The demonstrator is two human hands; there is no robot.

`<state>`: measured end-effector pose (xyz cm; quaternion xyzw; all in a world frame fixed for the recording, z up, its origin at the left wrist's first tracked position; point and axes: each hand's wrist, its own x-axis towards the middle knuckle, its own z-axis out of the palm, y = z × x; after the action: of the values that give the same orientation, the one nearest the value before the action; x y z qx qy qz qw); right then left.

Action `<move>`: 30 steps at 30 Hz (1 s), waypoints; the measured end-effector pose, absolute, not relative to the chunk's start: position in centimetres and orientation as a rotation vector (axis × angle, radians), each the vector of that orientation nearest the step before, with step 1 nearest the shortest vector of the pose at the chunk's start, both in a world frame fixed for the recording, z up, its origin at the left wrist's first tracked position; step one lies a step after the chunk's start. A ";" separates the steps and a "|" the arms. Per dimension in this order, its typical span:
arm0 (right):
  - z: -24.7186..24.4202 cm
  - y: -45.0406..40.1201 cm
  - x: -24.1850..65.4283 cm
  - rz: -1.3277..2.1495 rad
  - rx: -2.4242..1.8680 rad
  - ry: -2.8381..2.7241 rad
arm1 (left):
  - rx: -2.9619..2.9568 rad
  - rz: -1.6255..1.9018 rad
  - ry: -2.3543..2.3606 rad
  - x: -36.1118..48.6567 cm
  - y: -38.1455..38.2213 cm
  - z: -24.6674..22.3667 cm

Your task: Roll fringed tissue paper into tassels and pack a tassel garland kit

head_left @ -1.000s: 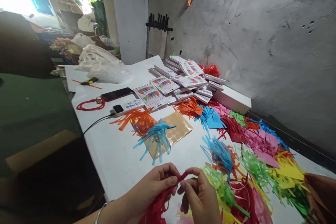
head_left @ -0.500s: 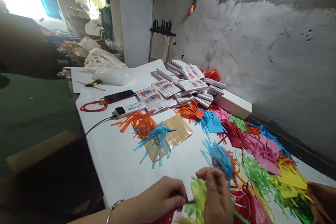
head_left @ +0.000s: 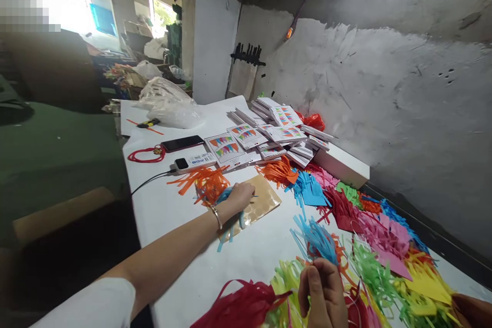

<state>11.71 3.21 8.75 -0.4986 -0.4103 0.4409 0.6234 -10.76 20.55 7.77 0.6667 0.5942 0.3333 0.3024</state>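
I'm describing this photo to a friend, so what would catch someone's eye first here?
The bright paper tassels in many colours, heaped along the right side of the white table. Next, the left hand stretched out onto a blue tassel lying on a tan sticker sheet, while the right hand rests among green and red tassels at the near edge. Behind them lies a pile of printed packets.

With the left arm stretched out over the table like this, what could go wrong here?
1. The left hand lies on the light blue paper fringe tassel, which rests on the tan sheet of round stickers; pulling the tassel may drag the sheet along.
2. The orange paper fringe tassel touches the blue one, so their strips might tangle or tear.
3. The right hand pinches thin lime green paper fringe that could rip.
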 end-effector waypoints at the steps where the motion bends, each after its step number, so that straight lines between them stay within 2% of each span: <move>1: 8.4 3.3 11.7 1.009 -1.152 -0.971 | 1.729 0.923 1.531 -10.7 19.8 7.9; 7: 7.0 2.7 10.9 0.909 -1.230 -1.246 | 1.467 1.057 1.112 -8.4 11.4 8.9; 12: 8.1 1.3 9.6 0.798 -1.272 -1.430 | 0.828 1.073 0.602 -6.9 6.4 8.7; 30: 8.7 1.0 9.2 0.684 -1.272 -1.547 | 0.695 1.151 0.595 -6.0 4.9 8.3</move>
<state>9.18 0.98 8.67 -0.5238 -0.6369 0.2816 0.4906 -6.02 4.92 8.30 0.3170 0.2712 0.5249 0.7419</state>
